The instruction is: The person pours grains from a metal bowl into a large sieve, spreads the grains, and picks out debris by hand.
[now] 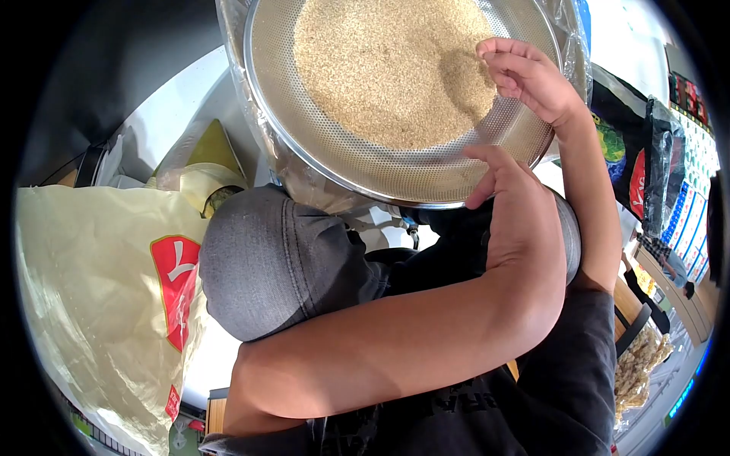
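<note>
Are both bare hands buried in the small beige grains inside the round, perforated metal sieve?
No, the right hand and the left hand both show uncovered by the beige grains in the sieve.

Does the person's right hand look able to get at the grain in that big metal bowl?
Yes, most likely: the right hand is by the right edge of the grain, the perforated bowl has no lid, and nothing visible blocks the fingertips.

Red label (pixel 176 287) on bag (pixel 99 273), shirt lettering (pixel 477 403), words unreadable
</note>
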`<state>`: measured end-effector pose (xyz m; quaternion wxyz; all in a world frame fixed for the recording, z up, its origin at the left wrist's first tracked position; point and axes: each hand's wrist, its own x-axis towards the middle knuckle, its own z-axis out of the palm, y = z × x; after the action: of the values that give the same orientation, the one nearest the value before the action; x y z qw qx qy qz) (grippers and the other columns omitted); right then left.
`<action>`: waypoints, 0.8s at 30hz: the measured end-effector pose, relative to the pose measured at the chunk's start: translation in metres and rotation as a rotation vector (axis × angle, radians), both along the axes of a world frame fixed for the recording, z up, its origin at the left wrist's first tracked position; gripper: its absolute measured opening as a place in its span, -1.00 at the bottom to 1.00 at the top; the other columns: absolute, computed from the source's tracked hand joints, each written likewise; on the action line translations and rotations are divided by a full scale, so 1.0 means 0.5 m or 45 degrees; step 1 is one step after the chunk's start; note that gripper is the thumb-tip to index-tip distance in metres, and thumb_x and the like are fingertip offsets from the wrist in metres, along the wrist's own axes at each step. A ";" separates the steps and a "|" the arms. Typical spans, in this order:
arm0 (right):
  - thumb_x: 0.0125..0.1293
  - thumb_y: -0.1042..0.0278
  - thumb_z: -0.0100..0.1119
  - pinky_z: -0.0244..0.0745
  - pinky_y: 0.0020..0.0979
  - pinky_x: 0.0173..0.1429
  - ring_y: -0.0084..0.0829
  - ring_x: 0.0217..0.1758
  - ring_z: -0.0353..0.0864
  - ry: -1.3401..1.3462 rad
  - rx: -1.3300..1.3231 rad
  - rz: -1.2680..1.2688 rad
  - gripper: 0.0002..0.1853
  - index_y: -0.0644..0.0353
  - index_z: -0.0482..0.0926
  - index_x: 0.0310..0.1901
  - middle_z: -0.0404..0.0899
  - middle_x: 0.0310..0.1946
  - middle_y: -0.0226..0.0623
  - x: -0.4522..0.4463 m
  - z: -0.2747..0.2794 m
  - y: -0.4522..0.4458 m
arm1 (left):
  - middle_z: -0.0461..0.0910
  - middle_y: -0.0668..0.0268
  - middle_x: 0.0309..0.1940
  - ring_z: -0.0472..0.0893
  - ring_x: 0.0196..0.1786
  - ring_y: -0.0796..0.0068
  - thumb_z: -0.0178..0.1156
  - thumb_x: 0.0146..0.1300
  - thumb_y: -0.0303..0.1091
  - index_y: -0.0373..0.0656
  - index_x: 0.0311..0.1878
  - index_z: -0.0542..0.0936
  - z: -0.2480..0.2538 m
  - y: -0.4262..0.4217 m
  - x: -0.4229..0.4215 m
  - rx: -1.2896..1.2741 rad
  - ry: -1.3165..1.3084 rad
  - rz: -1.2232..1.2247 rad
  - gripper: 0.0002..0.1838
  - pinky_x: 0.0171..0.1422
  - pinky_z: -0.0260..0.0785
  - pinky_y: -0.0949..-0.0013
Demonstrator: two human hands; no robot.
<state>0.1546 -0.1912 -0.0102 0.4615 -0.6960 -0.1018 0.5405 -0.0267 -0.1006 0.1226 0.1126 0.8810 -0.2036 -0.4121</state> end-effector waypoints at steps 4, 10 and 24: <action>0.54 0.42 0.12 0.14 -0.65 -0.48 -0.77 -0.54 0.24 -0.055 -0.010 -0.116 -0.84 0.20 0.64 0.03 0.38 -0.52 -0.60 0.017 0.043 -0.028 | 0.70 0.25 0.15 0.63 0.29 0.30 0.19 0.42 -0.22 -0.10 0.26 0.68 -0.004 -0.017 -0.021 0.096 -0.222 0.245 -0.59 0.45 0.27 0.01; 0.52 0.38 0.18 0.09 -0.61 -0.50 -0.75 -0.54 0.22 -0.511 -0.078 -0.537 -0.87 0.17 0.65 -0.03 0.34 -0.52 -0.65 0.038 0.098 -0.091 | 0.66 0.27 0.05 0.62 0.13 0.34 0.24 0.37 -0.10 -0.13 0.28 0.64 -0.017 -0.034 -0.035 0.119 -0.306 0.258 -0.52 0.43 0.28 0.00; 0.52 0.32 0.22 0.15 -0.57 -0.51 -0.73 -0.54 0.30 -0.876 -0.254 -0.871 -0.82 0.20 0.72 -0.03 0.40 -0.52 -0.62 0.042 0.082 -0.091 | 0.66 0.16 0.20 0.64 0.29 0.22 0.27 0.37 -0.17 -0.18 0.39 0.54 0.000 -0.026 -0.027 0.098 -0.141 0.104 -0.43 0.49 0.25 -0.02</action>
<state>0.1754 -0.2366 0.0307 0.4833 -0.8684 0.0384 0.1039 -0.0402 -0.1138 0.1226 0.0841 0.9136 -0.1574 -0.3654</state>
